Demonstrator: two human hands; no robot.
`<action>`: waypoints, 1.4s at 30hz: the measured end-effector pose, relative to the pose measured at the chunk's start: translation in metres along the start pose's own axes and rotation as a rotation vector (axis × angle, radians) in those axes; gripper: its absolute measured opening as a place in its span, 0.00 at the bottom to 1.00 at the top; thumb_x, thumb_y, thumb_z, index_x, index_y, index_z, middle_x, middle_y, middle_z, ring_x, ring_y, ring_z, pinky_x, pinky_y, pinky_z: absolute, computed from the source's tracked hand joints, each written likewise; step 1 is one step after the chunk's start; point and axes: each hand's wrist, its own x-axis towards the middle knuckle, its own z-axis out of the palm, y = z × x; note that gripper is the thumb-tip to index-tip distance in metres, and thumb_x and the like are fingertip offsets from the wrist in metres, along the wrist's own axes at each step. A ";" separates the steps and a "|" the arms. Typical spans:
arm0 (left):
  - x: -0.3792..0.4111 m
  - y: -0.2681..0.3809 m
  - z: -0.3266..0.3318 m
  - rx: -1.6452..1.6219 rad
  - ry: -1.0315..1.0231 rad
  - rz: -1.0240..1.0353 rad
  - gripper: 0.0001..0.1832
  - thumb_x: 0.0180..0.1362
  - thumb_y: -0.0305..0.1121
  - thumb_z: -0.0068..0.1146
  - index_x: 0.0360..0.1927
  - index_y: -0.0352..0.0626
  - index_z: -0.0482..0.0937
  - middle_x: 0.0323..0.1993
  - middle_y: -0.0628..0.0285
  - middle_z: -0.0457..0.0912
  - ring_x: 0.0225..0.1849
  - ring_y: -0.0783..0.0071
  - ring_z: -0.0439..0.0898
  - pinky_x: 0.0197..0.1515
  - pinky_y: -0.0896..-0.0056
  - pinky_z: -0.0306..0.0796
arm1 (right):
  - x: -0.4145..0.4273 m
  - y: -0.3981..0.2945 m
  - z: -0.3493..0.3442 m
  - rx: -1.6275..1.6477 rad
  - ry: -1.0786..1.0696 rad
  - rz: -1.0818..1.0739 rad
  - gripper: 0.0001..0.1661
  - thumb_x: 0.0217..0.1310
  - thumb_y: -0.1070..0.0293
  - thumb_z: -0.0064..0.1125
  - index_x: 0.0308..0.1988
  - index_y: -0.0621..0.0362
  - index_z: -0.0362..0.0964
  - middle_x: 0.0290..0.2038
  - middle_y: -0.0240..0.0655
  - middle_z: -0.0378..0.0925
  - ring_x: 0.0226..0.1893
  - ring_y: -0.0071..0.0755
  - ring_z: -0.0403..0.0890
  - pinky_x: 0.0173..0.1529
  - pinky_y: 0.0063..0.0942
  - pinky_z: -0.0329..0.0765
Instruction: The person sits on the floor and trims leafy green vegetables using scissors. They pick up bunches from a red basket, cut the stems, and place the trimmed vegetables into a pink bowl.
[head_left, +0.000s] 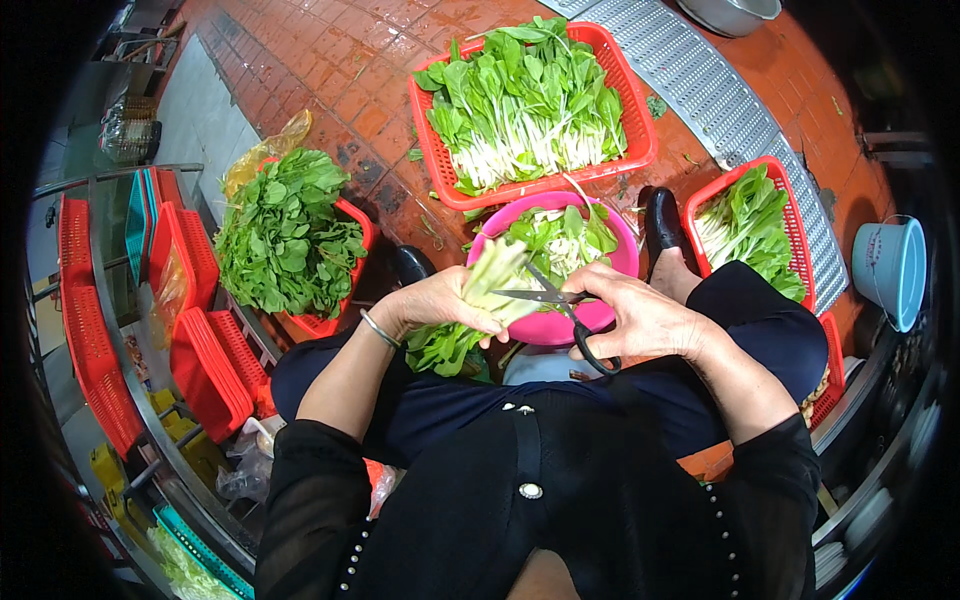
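My left hand (444, 301) grips a bunch of leafy greens (495, 281), with the pale stems pointing up and right and the leaves hanging below the palm. In my right hand (637, 311) is a pair of scissors (579, 324) with black handles. Its blades are spread and lie at the stem ends; the stems look blurred. Beneath both hands stands a pink plastic basin (628, 251) holding cut stems and loose leaves. Past it, a red plastic basket (646, 142) is filled with greens laid in rows, white stems towards me.
Leafy greens heap over a red basket (360, 225) at left. At right stand another red basket (793, 202) of greens and a light blue bucket (889, 270). A metal drain grate (690, 82) crosses the wet tiled floor (352, 97). Stacked red baskets (210, 375) fill the left rack.
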 end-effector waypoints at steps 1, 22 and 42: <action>0.002 -0.001 0.000 0.100 -0.029 -0.032 0.22 0.50 0.27 0.67 0.49 0.35 0.75 0.36 0.57 0.83 0.33 0.73 0.82 0.34 0.72 0.76 | 0.002 0.000 0.001 -0.003 0.001 -0.017 0.38 0.46 0.55 0.70 0.53 0.62 0.65 0.49 0.47 0.68 0.54 0.49 0.69 0.58 0.36 0.66; 0.010 -0.015 -0.007 0.200 -0.137 -0.075 0.15 0.52 0.27 0.65 0.43 0.34 0.79 0.33 0.59 0.83 0.32 0.76 0.79 0.36 0.73 0.73 | -0.003 -0.004 0.007 -0.021 0.011 -0.030 0.24 0.47 0.76 0.60 0.49 0.63 0.70 0.39 0.48 0.76 0.42 0.53 0.78 0.48 0.37 0.74; -0.061 0.086 0.003 1.658 1.323 1.123 0.22 0.43 0.30 0.60 0.46 0.41 0.81 0.32 0.63 0.78 0.33 0.67 0.76 0.38 0.68 0.66 | 0.061 0.145 0.079 -0.709 0.149 0.405 0.19 0.47 0.73 0.56 0.44 0.60 0.70 0.41 0.56 0.74 0.41 0.59 0.79 0.44 0.47 0.79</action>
